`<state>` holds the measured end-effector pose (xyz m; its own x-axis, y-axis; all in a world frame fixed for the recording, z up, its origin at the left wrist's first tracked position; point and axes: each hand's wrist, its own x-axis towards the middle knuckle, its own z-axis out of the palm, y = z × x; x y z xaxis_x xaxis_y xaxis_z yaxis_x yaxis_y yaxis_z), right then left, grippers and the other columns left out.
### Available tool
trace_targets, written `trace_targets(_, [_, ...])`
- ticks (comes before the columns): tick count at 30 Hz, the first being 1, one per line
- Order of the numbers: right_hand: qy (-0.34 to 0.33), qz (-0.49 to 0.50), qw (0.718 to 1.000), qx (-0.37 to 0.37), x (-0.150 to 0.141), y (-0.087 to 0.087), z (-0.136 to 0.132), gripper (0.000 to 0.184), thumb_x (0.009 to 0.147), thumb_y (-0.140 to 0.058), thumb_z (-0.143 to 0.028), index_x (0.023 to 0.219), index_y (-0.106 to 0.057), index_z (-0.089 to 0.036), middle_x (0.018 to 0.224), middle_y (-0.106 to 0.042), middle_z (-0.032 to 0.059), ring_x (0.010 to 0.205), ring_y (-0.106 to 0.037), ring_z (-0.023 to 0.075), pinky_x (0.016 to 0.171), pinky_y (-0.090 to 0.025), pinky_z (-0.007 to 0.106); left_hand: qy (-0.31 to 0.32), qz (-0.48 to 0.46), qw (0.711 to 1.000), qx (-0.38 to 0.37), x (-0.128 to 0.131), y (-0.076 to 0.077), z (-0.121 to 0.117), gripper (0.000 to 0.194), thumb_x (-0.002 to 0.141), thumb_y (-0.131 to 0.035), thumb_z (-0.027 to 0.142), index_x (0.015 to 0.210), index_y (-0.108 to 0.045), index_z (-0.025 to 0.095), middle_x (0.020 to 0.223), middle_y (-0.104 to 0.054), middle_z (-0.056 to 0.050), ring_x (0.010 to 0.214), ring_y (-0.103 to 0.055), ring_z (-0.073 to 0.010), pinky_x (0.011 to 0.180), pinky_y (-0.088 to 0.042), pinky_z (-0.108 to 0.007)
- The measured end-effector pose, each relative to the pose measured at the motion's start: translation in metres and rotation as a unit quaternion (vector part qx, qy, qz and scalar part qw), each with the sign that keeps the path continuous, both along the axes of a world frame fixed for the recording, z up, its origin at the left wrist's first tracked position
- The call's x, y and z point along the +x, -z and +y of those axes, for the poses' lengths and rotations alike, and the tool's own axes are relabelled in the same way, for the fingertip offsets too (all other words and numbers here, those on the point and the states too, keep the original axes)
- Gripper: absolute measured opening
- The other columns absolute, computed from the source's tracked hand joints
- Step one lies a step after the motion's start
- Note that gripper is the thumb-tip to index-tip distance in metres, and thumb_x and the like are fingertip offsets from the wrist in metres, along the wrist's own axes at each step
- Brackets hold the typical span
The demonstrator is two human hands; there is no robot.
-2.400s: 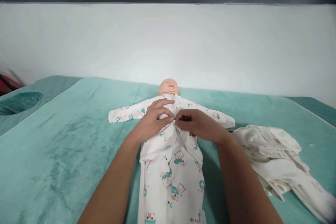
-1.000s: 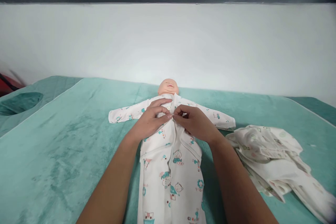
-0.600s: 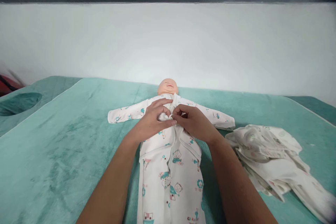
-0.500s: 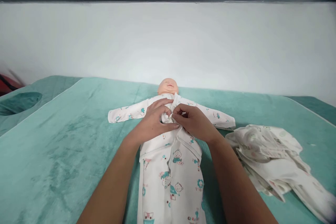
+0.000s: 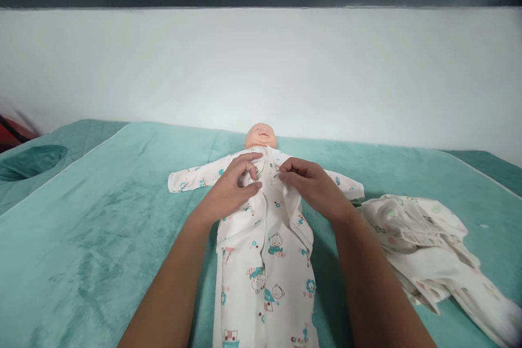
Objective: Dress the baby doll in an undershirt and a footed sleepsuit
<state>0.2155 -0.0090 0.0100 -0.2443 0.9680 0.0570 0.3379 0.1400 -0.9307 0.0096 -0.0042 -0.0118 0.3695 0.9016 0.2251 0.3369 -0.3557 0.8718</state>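
Observation:
A baby doll [image 5: 261, 135] lies on its back on a teal blanket [image 5: 101, 217], dressed in a white romper [image 5: 265, 261] printed with small bears, its sleeves spread out to both sides. Both my hands rest on the doll's chest. My left hand [image 5: 234, 187] has its fingers curled and pinches the left side of the romper's front opening. My right hand [image 5: 312, 185] pinches the right edge of the opening just below the collar. A narrow gap of fabric shows between the two hands.
A crumpled pile of white printed baby clothes [image 5: 424, 239] lies on the blanket to the right of my right forearm. A white wall rises behind the bed. At the far left a dark teal hollow [image 5: 30, 159] and something red show.
My hands, which were pressed together at the middle of the chest, have drawn slightly apart and moved a little up toward the collar. The doll and the pile have not moved.

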Motion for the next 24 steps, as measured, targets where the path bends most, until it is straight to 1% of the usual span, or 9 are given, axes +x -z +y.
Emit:
trace_targets(4, [0.078,-0.089,0.993,-0.014,0.033,-0.015,-0.003,0.017,0.08,-0.053,-0.034,0.071,-0.055,-0.02,0.064,-0.047,-0.0039,0.056,-0.041,0.0106,0.05,-0.029,0.024,-0.02,-0.031,0.999,0.011,-0.002,0.001,0.001,0.012,0.081,-0.051,0.013,0.084,-0.047,0.024,0.143,-0.049,-0.001,0.14,-0.038,-0.0202,0.111,-0.036,-0.039])
trace_targets(7, [0.153,-0.239,0.958,-0.032,0.065,-0.022,-0.005,0.017,0.079,-0.05,-0.033,0.069,-0.056,-0.02,0.063,-0.053,-0.0008,0.055,-0.046,0.0128,0.05,-0.031,0.025,-0.049,-0.041,0.998,0.025,-0.001,0.004,0.003,0.021,0.078,-0.047,0.009,0.091,-0.05,0.024,0.136,-0.054,-0.001,0.134,-0.045,-0.0183,0.108,-0.038,-0.035])
trace_targets(9, [0.209,-0.339,0.917,-0.036,0.085,-0.02,-0.005,0.017,0.078,-0.049,-0.031,0.065,-0.054,-0.02,0.064,-0.058,0.0024,0.055,-0.048,0.0146,0.05,-0.032,0.027,-0.099,-0.027,0.994,0.039,0.001,0.006,0.006,0.02,0.079,-0.05,0.012,0.094,-0.053,0.025,0.124,-0.059,-0.001,0.122,-0.053,-0.0185,0.105,-0.04,-0.036])
trace_targets(11, [0.231,-0.408,0.881,-0.068,0.1,-0.015,-0.004,0.019,0.078,-0.049,-0.031,0.063,-0.052,-0.02,0.066,-0.061,0.0051,0.055,-0.05,0.0163,0.05,-0.032,0.028,-0.152,0.0,0.987,0.044,0.002,0.008,0.009,0.015,0.082,-0.054,0.019,0.096,-0.056,0.024,0.111,-0.062,-0.001,0.108,-0.057,-0.0192,0.1,-0.043,-0.037])
trace_targets(14, [0.218,-0.442,0.863,-0.111,0.108,-0.008,-0.002,0.018,0.079,-0.048,-0.032,0.065,-0.054,-0.021,0.069,-0.063,0.0065,0.057,-0.054,0.0185,0.052,-0.034,0.03,-0.184,0.039,0.981,0.056,0.003,0.008,0.01,0.012,0.084,-0.058,0.03,0.095,-0.058,0.024,0.1,-0.062,-0.002,0.095,-0.057,-0.0195,0.09,-0.046,-0.036])
trace_targets(16, [0.228,-0.453,0.857,-0.089,0.102,-0.007,-0.002,0.015,0.079,-0.048,-0.031,0.07,-0.056,-0.022,0.071,-0.063,0.0062,0.058,-0.054,0.0193,0.053,-0.035,0.03,-0.169,0.069,0.98,0.075,0.004,0.008,0.01,0.016,0.084,-0.062,0.035,0.093,-0.057,0.024,0.098,-0.06,-0.002,0.093,-0.055,-0.02,0.085,-0.046,-0.036])
trace_targets(19, [0.236,-0.444,0.864,-0.007,0.078,-0.009,-0.001,0.013,0.082,-0.046,-0.028,0.076,-0.055,-0.022,0.077,-0.064,0.0051,0.062,-0.054,0.0197,0.056,-0.037,0.032,-0.146,0.117,0.977,0.1,0.005,0.007,0.008,0.018,0.084,-0.062,0.038,0.085,-0.052,0.023,0.093,-0.058,-0.002,0.089,-0.053,-0.0201,0.078,-0.044,-0.034])
trace_targets(21, [0.209,-0.387,0.895,0.071,0.053,-0.007,0.001,0.012,0.085,-0.046,-0.027,0.081,-0.056,-0.022,0.088,-0.066,0.0052,0.073,-0.059,0.0208,0.063,-0.043,0.034,-0.153,0.127,0.973,0.113,0.006,0.008,0.008,0.017,0.087,-0.058,0.035,0.079,-0.048,0.022,0.086,-0.056,-0.001,0.085,-0.051,-0.0193,0.077,-0.042,-0.033])
trace_targets(24, [0.128,-0.221,0.95,0.182,0.01,0.006,0.005,0.018,0.091,-0.046,-0.029,0.101,-0.059,-0.023,0.112,-0.065,0.0062,0.102,-0.061,0.0216,0.086,-0.048,0.037,-0.189,0.084,0.974,0.093,0.005,0.009,0.01,0.019,0.09,-0.052,0.034,0.076,-0.045,0.022,0.078,-0.053,0.002,0.076,-0.049,-0.0164,0.072,-0.041,-0.03])
